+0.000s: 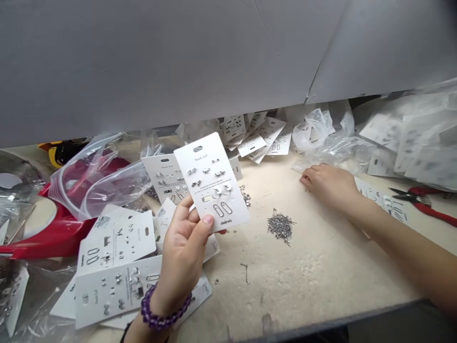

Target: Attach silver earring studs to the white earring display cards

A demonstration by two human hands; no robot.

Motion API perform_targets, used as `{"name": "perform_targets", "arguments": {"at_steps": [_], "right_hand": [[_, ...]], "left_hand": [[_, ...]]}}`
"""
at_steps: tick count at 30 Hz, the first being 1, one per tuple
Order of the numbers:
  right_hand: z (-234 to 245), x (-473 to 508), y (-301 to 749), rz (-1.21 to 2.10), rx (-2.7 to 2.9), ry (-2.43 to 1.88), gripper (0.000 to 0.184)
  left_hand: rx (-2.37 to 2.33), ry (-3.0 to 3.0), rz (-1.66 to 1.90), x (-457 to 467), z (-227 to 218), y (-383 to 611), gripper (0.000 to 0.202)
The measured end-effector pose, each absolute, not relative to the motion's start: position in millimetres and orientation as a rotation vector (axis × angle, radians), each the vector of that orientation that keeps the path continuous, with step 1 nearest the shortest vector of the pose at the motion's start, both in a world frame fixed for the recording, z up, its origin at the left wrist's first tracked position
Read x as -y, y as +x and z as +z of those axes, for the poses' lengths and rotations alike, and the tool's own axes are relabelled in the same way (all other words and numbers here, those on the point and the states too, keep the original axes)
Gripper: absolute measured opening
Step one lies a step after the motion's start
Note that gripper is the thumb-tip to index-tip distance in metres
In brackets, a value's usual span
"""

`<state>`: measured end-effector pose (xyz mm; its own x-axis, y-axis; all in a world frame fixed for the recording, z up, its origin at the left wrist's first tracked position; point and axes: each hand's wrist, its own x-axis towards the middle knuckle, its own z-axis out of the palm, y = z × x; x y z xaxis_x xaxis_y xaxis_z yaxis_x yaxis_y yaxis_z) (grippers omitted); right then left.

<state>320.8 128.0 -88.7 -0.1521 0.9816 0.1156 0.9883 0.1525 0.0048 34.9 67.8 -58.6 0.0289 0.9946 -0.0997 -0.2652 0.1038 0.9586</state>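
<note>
A white earring card [212, 183] with several small studs and hoops is pinched between the thumb and fingers of my left hand [189, 245]. It is held tilted above the table, its printed front towards me. My right hand [330, 186] rests on the tabletop to the right, fingers curled together near some clear plastic bags; what they hold, if anything, is hidden. Between my hands lies a small heap of metal earring posts [280, 226]. Behind the held card, a patch of tiny metal pieces [245, 196] is partly covered.
More earring cards [116, 233] are piled at the left, beside a red tape dispenser [67, 228] and plastic bags. Other cards [266, 136] lie at the back under a grey panel [200, 62]. Red-handled pliers [424, 200] and bagged cards [424, 138] are at the right.
</note>
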Motion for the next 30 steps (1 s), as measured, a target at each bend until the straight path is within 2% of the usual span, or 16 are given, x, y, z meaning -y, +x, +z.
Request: {"name": "perform_targets", "arguments": {"at_steps": [4,6,7,8,10,14,21,27,30], "right_hand": [[-81,-122,309,0.013,2.219,-1.949,0.022],[-75,-108,292,0.185,2.154,-1.830,0.020],[-72,-99,282,0.300,2.112,-1.740,0.022],[-70,-90,271,0.597,1.885,-1.555,0.021],[-68,-74,250,0.950,1.531,-1.289,0.017],[-77,-59,226,1.201,1.189,-1.155,0.013],[-86,-55,222,1.283,1.196,-1.200,0.019],[-78,-53,227,0.902,1.627,-1.246,0.012],[-76,-55,230,0.850,1.731,-1.278,0.013]], "left_hand": [[-1.087,1.049,1.169,-65,-54,43,0.053],[-1.134,1.128,1.174,-68,-52,49,0.058],[-1.154,1.198,1.160,-70,-51,53,0.056],[-1.155,1.293,1.126,-72,-51,56,0.047],[-1.127,1.544,1.003,-76,-53,64,0.017],[-1.192,1.697,1.012,-73,-61,76,0.016],[-1.281,1.742,1.057,-63,-71,79,0.011],[-1.260,1.572,0.959,-66,-69,76,0.014],[-1.245,1.553,0.922,-66,-69,75,0.015]]}}
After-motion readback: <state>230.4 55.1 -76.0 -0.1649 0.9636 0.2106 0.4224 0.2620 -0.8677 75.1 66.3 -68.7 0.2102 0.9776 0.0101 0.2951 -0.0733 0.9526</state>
